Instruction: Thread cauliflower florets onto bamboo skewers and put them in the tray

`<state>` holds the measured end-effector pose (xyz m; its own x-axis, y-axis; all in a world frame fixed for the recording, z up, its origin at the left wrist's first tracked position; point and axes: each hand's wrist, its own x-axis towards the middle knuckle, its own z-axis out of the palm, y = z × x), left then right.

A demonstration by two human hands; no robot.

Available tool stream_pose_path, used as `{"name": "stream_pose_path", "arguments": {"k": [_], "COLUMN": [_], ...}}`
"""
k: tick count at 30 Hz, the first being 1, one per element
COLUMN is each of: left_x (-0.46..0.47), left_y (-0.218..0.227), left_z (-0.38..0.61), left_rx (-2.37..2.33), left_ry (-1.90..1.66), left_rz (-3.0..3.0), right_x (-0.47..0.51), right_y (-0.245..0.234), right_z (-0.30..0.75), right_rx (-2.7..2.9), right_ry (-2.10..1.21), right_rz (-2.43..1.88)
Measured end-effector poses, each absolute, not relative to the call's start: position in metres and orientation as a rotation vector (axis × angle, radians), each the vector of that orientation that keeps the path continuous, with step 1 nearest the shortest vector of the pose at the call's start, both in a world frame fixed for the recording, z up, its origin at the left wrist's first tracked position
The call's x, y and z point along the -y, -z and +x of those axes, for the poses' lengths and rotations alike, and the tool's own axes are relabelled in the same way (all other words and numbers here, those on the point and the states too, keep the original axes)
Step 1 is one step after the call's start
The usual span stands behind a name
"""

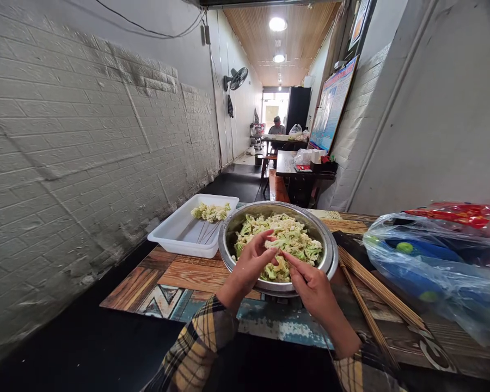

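In the head view, I had both hands over the wide, round, shiny metal bowl (330, 242), which held pale green-and-white cauliflower florets (283, 231) below its rim. My left hand (251, 262) was half curled above the bowl's near side, thumb toward the fingers; I could not tell whether it gripped anything. My right hand (312, 286) crossed the bowl's near-right rim, thumb and forefinger drawn together beside my left fingertips; whatever they pinched was too small to make out.

Left of the bowl, just beside it, sat the white rectangular plastic tray (183, 247), reaching the table's left edge, with a cluster of florets on thin sticks (210, 212) inside. Patterned wood-plank tabletop (194, 275) showed before the tray, narrowing to a strip between the bowl and the near edge. Right of the bowl, space was tighter: a bundle of slim tan wooden skewers (379, 286) slanted toward the near edge, and beyond it bulged a clear plastic bag (428, 272).
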<state>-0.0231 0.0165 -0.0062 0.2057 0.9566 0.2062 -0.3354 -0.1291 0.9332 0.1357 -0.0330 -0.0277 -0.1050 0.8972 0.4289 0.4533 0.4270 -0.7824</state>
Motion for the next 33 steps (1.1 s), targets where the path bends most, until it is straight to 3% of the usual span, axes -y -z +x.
{"name": "stream_pose_path", "arguments": {"k": [8,17,33], "left_x": [-0.022,-0.016,-0.009], "left_y": [0.005,0.006,0.002], "left_z": [-0.027,-0.022,-0.022], "left_rx": [-0.550,-0.818,-0.885], "left_ry": [-1.041,-1.331,-1.398], "left_rz": [1.015,1.251,1.305], "right_x": [0.033,0.031,0.030], "right_y": [0.032,0.034,0.030], "right_z": [0.136,0.137,0.136], "right_rx": [1.720,1.748,1.720], "right_ry": [-0.603,-0.585,-0.640], "right_rz": [-1.136,-1.164,-1.172]}}
